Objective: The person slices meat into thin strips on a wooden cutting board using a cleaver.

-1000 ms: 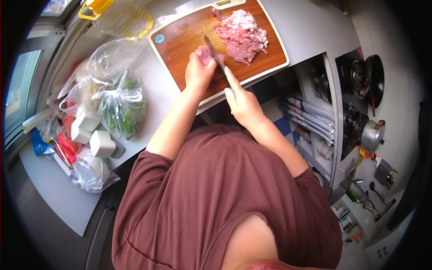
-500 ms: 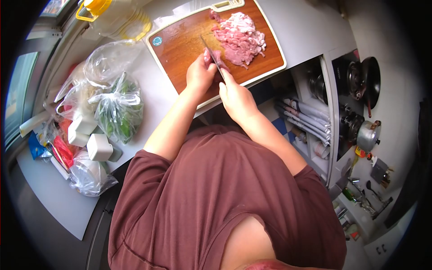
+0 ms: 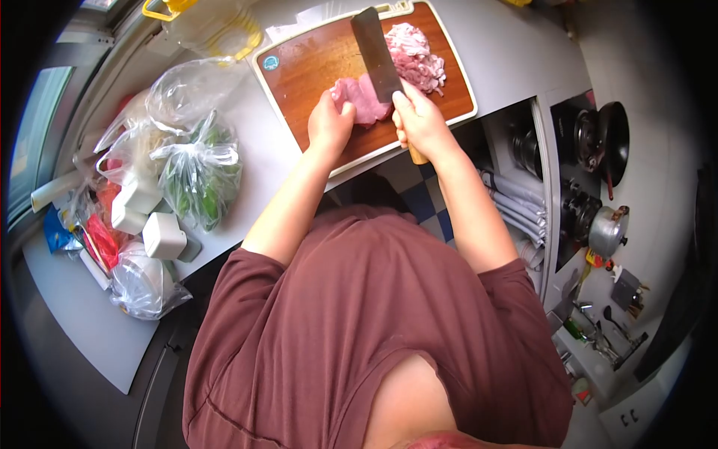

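My right hand (image 3: 420, 123) is closed around the wooden handle of a cleaver (image 3: 376, 56). Its broad blade lies tilted flat-side up over the wooden cutting board (image 3: 299, 90), between two lots of meat. My left hand (image 3: 330, 126) grips the left edge of a pink slab of raw meat (image 3: 360, 101), thumb on the near side. The slab's right end reaches the blade's lower part. To the right of the blade sits a pile of sliced raw meat (image 3: 416, 60), partly hidden by the cleaver and my right hand.
Left on the counter are a plastic bag of green vegetables (image 3: 198, 176), white containers (image 3: 163, 236) and other bags. An oil jug (image 3: 213, 30) stands behind them. A pan (image 3: 615, 142) and a pot (image 3: 607, 230) are at the right, past an open shelf (image 3: 516, 209).
The cleaver has turned from edge-on to showing its broad side, and my right hand has moved right. More of the meat slab now shows beside my left hand.
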The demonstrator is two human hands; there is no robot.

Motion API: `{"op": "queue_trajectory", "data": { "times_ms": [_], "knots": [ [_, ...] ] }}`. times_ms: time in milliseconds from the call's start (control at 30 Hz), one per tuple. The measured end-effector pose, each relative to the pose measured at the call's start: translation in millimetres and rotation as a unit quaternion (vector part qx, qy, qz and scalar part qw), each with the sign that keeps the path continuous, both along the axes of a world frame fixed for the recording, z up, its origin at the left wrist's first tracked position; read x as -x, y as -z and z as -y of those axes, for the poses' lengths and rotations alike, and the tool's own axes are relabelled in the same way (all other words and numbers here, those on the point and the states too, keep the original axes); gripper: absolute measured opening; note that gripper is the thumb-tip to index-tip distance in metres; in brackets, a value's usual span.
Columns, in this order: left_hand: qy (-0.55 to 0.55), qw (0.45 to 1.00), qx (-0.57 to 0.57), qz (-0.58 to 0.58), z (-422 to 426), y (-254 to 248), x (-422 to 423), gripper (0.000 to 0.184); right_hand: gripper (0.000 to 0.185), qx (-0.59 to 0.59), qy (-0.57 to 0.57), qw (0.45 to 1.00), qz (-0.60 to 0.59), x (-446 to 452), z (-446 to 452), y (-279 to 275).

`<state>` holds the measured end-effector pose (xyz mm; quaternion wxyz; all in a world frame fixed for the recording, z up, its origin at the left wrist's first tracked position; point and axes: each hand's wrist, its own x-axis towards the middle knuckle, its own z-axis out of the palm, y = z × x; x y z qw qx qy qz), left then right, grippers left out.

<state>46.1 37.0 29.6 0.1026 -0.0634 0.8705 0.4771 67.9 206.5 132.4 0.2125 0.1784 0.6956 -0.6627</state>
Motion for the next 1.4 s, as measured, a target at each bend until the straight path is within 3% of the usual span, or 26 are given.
{"op": "queue_trajectory", "data": {
  "times_ms": [133,233,300,467,800,1000,1067,1100,1133,1200,1300,1400],
  "knots": [
    [0.004,1.0,-0.003,-0.017,-0.9,-1.9,0.7,0.043,0.042,-0.05,-0.012,0.999,-0.014,-34.5,6.9,-14.0],
    [0.007,1.0,0.002,-0.026,-1.4,-3.1,1.8,0.043,0.041,-0.248,-0.091,0.961,-0.08,-56.0,13.7,5.0],
    [0.01,1.0,0.013,-0.02,-1.6,-4.0,1.8,0.042,0.04,-0.287,-0.098,0.951,-0.053,-63.1,16.5,10.6],
    [0.049,0.998,0.033,0.017,-3.0,-11.9,1.7,0.034,0.04,-0.266,-0.071,0.96,-0.044,-60.5,19.1,24.0],
    [0.09,0.99,0.038,-0.1,5.3,3.3,13.7,0.026,0.036,-0.337,-0.142,0.922,-0.124,18.2,51.5,40.6],
    [-0.003,0.997,0.057,-0.047,22.4,5.9,6.6,0.035,0.039,-0.272,-0.152,0.95,-0.03,40.8,52.4,30.9],
    [-0.026,0.997,0.058,-0.037,30.4,4.8,3.5,0.038,0.042,-0.166,-0.131,0.977,-0.007,37.1,38.7,21.0],
    [-0.018,0.996,0.081,0.022,31.2,-10.1,3.4,0.04,0.041,-0.141,-0.132,0.981,-0.03,36.3,34.5,20.7],
    [-0.026,0.992,0.12,-0.012,29.8,-13.3,-0.7,0.04,0.041,-0.116,-0.131,0.983,-0.052,36.0,31.4,20.4],
    [-0.043,0.976,0.195,-0.085,26.4,-17.7,-2.5,0.04,0.042,-0.188,-0.135,0.97,-0.07,31.1,29.7,11.3],
    [0.005,0.925,0.231,-0.302,21.5,-12.9,2.9,0.039,0.042,-0.271,-0.131,0.945,-0.131,16.5,30.7,15.1],
    [0.037,0.933,0.233,-0.272,13.5,-0.6,14.0,0.038,0.04,-0.308,-0.126,0.933,-0.137,-5.7,33.0,17.5]
  ]
}}
